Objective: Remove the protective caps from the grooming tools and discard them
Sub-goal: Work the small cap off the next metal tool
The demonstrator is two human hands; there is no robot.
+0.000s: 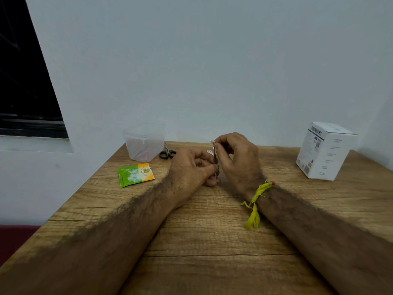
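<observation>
A thin metal grooming tool (215, 161) stands nearly upright between my two hands over the middle of the wooden table (212, 241). My left hand (191, 170) grips its lower end with curled fingers. My right hand (236, 158) pinches the top of the tool, where a small pale cap (212, 142) shows at the tip. Small scissors with black handles (167, 153) lie on the table behind my left hand, beside a clear plastic container (144, 143).
A green and orange sachet (136, 175) lies flat at the left of the table. A white cardboard box (325, 151) stands at the far right. A pale wall runs behind the table and a dark window (23, 81) is at the left.
</observation>
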